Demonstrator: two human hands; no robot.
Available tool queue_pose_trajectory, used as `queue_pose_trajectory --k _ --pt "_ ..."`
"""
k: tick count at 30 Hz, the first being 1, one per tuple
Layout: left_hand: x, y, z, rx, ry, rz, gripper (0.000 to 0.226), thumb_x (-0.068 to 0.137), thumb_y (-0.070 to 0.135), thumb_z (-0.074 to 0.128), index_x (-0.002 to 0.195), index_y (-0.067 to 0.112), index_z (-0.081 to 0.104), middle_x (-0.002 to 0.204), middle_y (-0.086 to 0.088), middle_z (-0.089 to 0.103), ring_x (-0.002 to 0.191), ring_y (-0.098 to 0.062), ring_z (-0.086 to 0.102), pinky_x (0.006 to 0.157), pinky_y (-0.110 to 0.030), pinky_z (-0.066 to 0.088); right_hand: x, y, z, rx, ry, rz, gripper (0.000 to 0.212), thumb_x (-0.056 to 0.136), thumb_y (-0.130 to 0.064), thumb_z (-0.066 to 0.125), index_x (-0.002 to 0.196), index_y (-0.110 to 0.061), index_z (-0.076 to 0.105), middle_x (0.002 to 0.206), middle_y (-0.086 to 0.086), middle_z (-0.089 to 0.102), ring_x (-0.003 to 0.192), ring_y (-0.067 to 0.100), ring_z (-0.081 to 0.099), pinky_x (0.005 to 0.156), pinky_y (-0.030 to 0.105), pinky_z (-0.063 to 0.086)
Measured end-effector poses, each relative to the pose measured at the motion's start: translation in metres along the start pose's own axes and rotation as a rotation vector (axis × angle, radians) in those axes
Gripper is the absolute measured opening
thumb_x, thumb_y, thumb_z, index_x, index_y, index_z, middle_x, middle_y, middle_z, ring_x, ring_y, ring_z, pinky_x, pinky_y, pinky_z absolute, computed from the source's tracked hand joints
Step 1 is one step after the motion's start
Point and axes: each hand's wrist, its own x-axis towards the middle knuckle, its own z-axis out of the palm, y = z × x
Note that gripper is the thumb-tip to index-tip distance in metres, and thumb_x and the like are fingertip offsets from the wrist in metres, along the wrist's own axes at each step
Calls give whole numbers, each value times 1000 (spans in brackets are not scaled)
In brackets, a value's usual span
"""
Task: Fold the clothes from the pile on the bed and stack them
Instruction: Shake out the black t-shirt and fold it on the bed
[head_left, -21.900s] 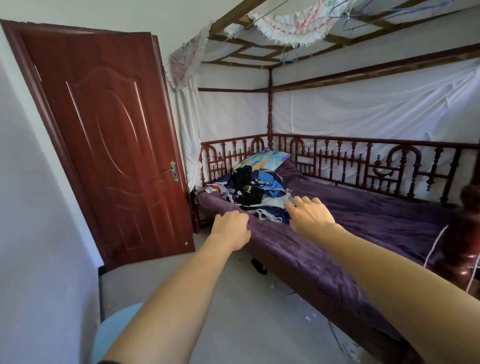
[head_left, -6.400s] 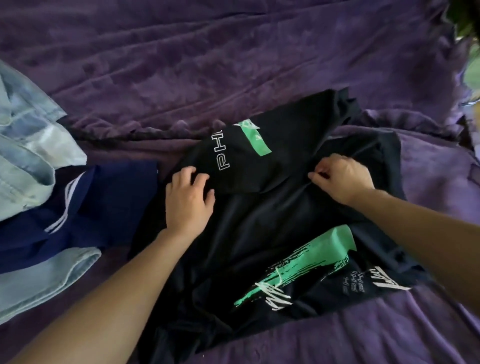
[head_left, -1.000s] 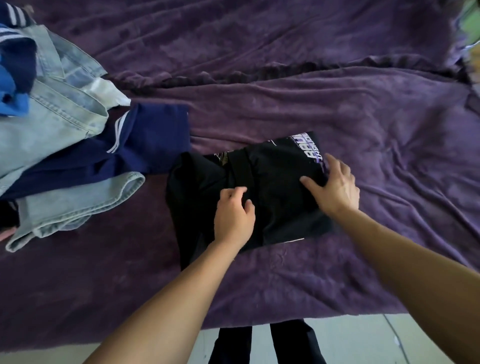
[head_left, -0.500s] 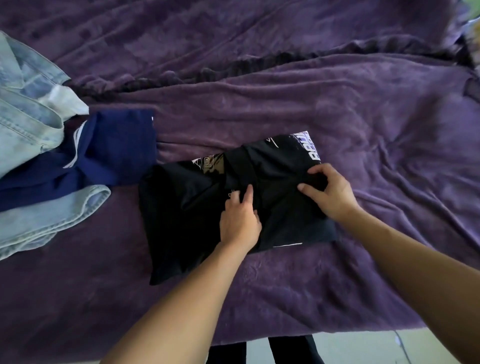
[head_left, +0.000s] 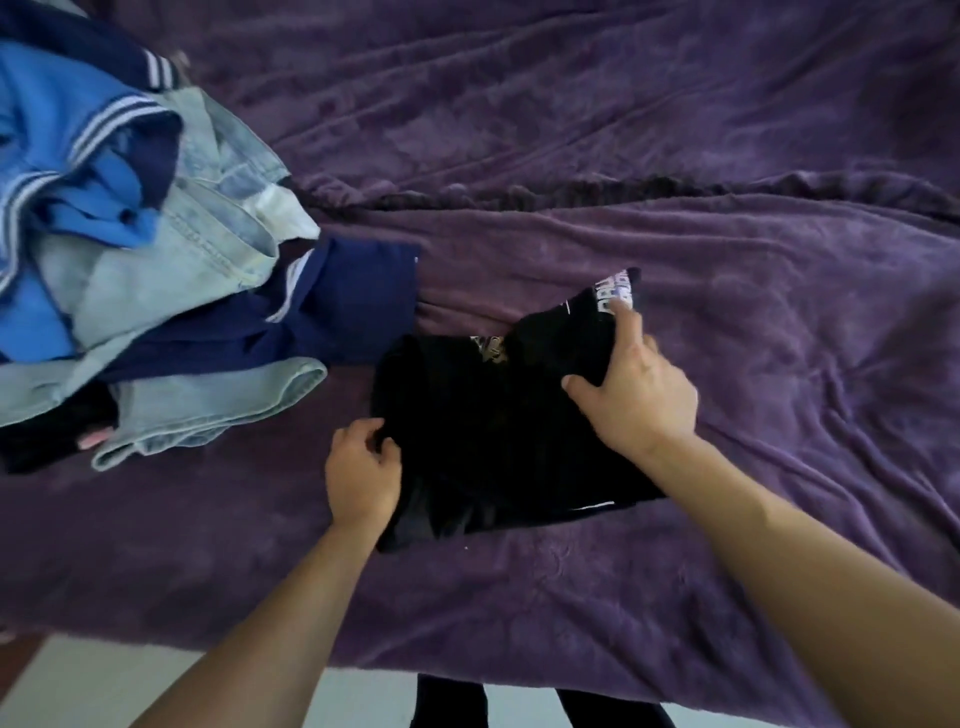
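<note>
Bed (head_left: 727, 156) bears black garment (head_left: 493, 431), probably a shirt, near clothes pile (head_left: 156, 260).

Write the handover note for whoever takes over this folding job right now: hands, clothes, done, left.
Left hand: grips the left edge of the black T-shirt.
Right hand: lies on the shirt's right end, thumb and forefinger spread on the cloth; the other fingers are hidden.
Shirt: a compact folded bundle on the purple blanket, near the bed's front edge.
Pile: unfolded, at left: pale jeans, navy garment, blue top.
Done: shirt almost folded.
Left: finish it, start the stack (none in view), then fold the pile.
</note>
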Motion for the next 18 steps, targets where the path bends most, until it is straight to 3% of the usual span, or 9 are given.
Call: queue_pose_trajectory --k 5,8,10,11,13,15,18 --pt "32 -62 -62 -64 124 -135 22 86 5 58 107 5 66 99 -18 67 92 -36 63 86 -41 47 -33 -118 61 -62 -77 -221 82 83 -30 63 149 -27 14 127 12 47 113 35 53 85 41 47" --pt "48 -91 -87 -71 172 -125 22 84 2 58 105 2 67 95 -20 68 90 -37 63 86 -42 47 -51 -167 121 3 -357 -315 78 86 -22 61 150 -21 15 133 14 42 120 36 45 94 42 43" --pt "56 -103 -98 -45 182 -93 23 85 1 57 106 0 67 99 -21 68 94 -36 63 88 -39 44 -60 -175 152 50 -577 -354 67 88 -17 58 148 -16 27 135 15 43 123 35 45 98 40 42" --pt "60 -104 -100 -34 185 -76 23 85 2 56 106 0 67 100 -21 67 96 -36 62 88 -38 43 -64 -170 159 108 -572 -371 58 89 -15 56 144 -14 37 134 13 46 121 34 47 97 39 44" --pt "67 -99 -99 -23 179 0 22 85 2 56 105 0 67 100 -21 66 94 -37 61 86 -37 43 -73 -148 165 200 -289 -424 42 88 -13 53 130 -13 56 128 9 55 116 31 53 90 40 49" --pt "73 -82 -88 -14 154 166 22 85 3 57 105 2 66 100 -20 62 92 -38 59 82 -39 44 -79 -116 165 137 40 -421 40 87 -20 52 126 -16 59 132 8 55 122 30 51 90 41 50" --pt "79 -45 -59 79 63 532 30 86 17 53 112 7 65 112 -19 58 105 -37 55 89 -44 47 -88 -80 166 -29 117 -243 53 91 -42 42 140 -21 43 150 13 39 140 32 32 101 48 40"
